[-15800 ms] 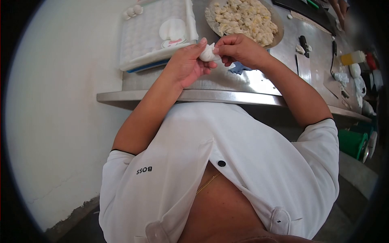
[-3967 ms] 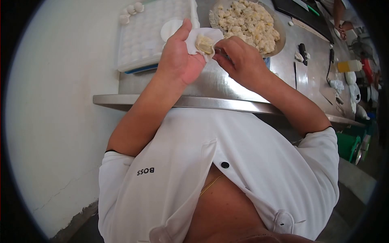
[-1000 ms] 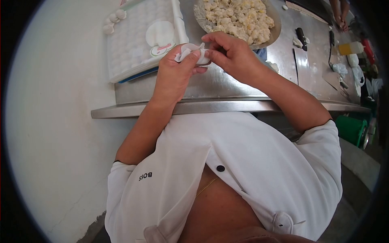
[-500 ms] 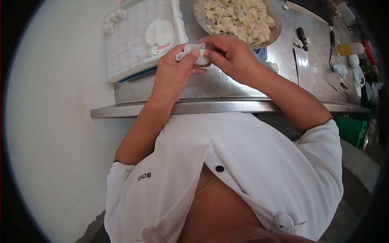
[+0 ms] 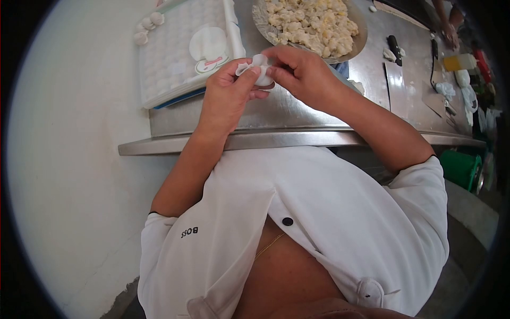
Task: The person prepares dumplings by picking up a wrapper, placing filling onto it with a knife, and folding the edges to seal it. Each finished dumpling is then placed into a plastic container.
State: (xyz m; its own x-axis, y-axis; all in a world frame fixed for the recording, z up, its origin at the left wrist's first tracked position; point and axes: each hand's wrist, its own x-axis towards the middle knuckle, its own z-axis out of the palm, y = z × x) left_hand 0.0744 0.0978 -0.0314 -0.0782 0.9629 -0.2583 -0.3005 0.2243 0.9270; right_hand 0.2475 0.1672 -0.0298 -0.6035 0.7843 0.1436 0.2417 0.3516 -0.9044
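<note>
Above the front of the steel table, my left hand (image 5: 224, 95) is closed round a small white dumpling (image 5: 263, 78), its thumb pressed on the near side. The thin wrapper stands up in loose folds at the top. From the right, my right hand (image 5: 307, 73) pinches the wrapper's edge between thumb and bent forefinger. Just beyond my hands is a wide metal bowl (image 5: 363, 36) of chunky pale filling (image 5: 313, 26). To the left, close to my left hand, lies a white tray (image 5: 234, 26) of rounded white pieces in rows, with a printed round white piece (image 5: 208, 45) on top.
Several white dumplings (image 5: 149, 24) sit at the tray's far left corner. On the right lie a cleaver (image 5: 394, 80), a ladle-like tool (image 5: 434, 61) and a bottle of yellow liquid (image 5: 459, 63). Another person's hand (image 5: 450, 36) shows at the far right. A wall (image 5: 79, 133) bounds the left.
The wrapper's folds at the top of the dumpling stand more upright and have shifted slightly. My hands have barely moved. The other person's hand at the far right has come lower into view.
</note>
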